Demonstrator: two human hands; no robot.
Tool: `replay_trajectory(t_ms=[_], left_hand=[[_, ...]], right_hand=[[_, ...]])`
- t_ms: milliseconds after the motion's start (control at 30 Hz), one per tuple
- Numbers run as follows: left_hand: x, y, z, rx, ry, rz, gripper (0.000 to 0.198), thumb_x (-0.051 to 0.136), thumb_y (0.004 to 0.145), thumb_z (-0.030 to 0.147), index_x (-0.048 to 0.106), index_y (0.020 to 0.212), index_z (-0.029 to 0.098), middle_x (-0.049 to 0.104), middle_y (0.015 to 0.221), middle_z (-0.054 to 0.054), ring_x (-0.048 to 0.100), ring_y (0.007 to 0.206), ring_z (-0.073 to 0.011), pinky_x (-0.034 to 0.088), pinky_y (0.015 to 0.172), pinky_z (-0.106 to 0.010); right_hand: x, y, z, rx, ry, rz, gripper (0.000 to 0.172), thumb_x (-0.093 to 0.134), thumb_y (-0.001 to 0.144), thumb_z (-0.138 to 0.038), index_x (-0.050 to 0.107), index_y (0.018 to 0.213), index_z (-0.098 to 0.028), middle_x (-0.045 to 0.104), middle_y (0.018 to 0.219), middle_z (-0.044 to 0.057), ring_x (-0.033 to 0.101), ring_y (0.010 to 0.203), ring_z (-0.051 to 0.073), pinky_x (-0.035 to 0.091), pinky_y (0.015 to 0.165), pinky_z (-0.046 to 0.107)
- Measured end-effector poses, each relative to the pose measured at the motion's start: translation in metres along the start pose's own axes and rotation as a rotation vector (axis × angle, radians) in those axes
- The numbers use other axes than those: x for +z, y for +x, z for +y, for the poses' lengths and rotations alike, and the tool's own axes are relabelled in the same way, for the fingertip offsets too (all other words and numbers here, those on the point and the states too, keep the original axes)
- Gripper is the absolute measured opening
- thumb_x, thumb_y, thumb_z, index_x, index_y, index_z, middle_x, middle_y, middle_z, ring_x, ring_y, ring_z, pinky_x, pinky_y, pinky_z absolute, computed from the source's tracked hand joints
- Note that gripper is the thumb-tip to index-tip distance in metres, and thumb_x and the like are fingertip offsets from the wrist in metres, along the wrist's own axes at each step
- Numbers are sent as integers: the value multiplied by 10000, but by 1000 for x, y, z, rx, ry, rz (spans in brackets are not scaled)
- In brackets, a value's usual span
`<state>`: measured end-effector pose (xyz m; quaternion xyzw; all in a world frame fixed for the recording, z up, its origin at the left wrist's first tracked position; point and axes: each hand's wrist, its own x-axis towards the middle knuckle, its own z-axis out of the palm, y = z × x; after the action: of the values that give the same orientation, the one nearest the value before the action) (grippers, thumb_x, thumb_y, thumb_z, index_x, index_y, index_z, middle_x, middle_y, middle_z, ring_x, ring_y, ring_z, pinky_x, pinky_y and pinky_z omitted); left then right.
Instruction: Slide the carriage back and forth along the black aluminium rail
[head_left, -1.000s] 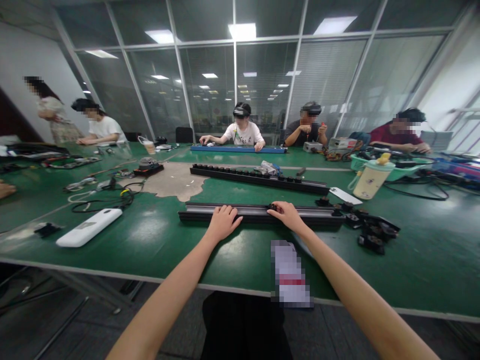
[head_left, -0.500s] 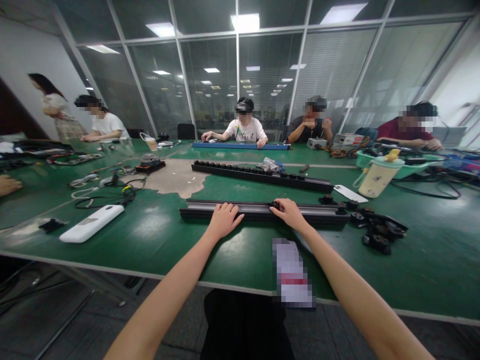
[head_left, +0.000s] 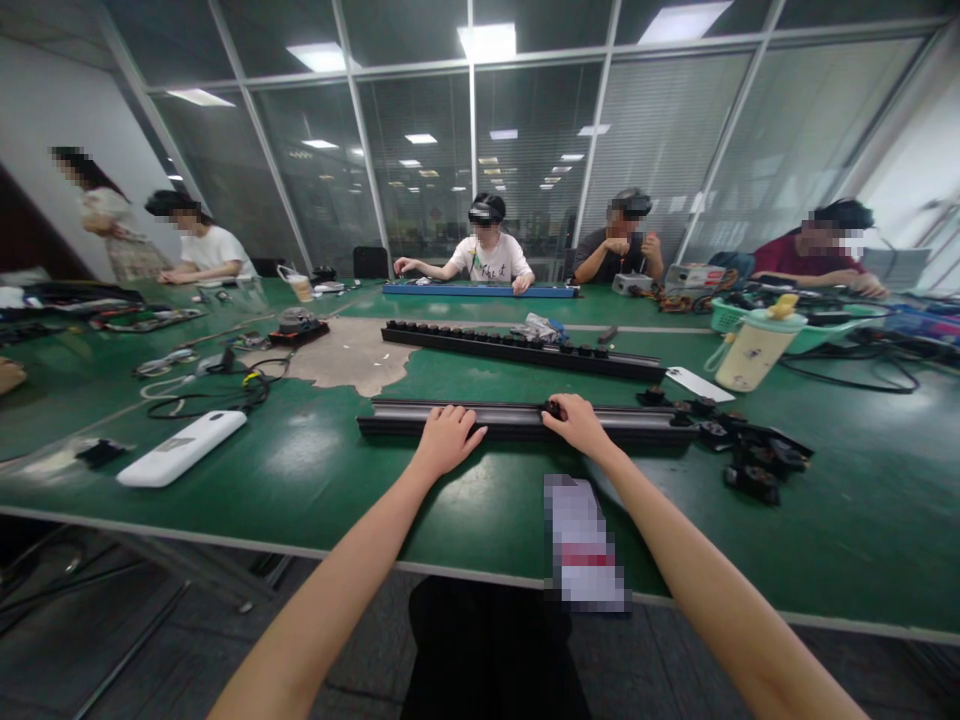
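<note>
A long black rail with a pale grey groove lies crosswise on the green table in front of me. My left hand rests over its left part, the fingers curled across the top and the thumb on the near side. Farther right, my right hand pinches a small black part at the groove; whether it is seated there I cannot tell. Loose black parts lie in a pile at the rail's right end. Behind it is a second black rail carrying several round black pieces.
A pixelated pale packet lies at the near edge of the table. On the left are a white phone-like device and tangled cables. A cream tumbler and a white phone stand right. Several people sit opposite.
Both hands stay in almost the same place on the rail. The view has shifted very slightly. Across the table, a person's hand has moved a little outward, off the blue bar's end.
</note>
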<state>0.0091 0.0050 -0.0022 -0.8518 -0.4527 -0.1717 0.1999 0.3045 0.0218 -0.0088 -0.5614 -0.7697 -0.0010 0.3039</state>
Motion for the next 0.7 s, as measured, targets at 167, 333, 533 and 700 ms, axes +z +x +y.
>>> replay_trajectory(t_ms=[167, 333, 533, 700], left_hand=[[0, 0, 0, 1, 1, 1, 392, 361, 1048, 481, 637, 1035, 202, 680, 1058, -106, 572, 1003, -267, 367, 888, -413], [-1, -1, 0, 0, -2, -1, 399, 355, 1049, 479, 640, 1038, 201, 678, 1063, -113, 570, 1003, -271, 369, 890, -420], [-1, 0, 0, -13, -6, -3, 393, 363, 1046, 486, 643, 1034, 210, 676, 1057, -109, 573, 1002, -266, 366, 893, -412], [0, 0, 1, -10, 5, -9, 408, 355, 1047, 495, 643, 1039, 206, 676, 1066, -110, 572, 1010, -268, 366, 891, -411]], right_hand=[[-3, 0, 0, 7, -1, -28, 211, 560, 900, -402, 633, 927, -206, 670, 842, 62, 570, 820, 228, 344, 718, 319], [-3, 0, -1, 10, -22, -21, 207, 557, 898, -407, 636, 912, -215, 681, 857, 70, 575, 846, 242, 352, 723, 328], [1, 0, -1, 23, -16, -1, 185, 560, 889, -387, 638, 911, -221, 682, 866, 70, 577, 877, 252, 368, 750, 338], [4, 1, -1, 38, -32, 4, 191, 562, 885, -392, 642, 905, -220, 682, 883, 80, 569, 896, 259, 370, 768, 345]])
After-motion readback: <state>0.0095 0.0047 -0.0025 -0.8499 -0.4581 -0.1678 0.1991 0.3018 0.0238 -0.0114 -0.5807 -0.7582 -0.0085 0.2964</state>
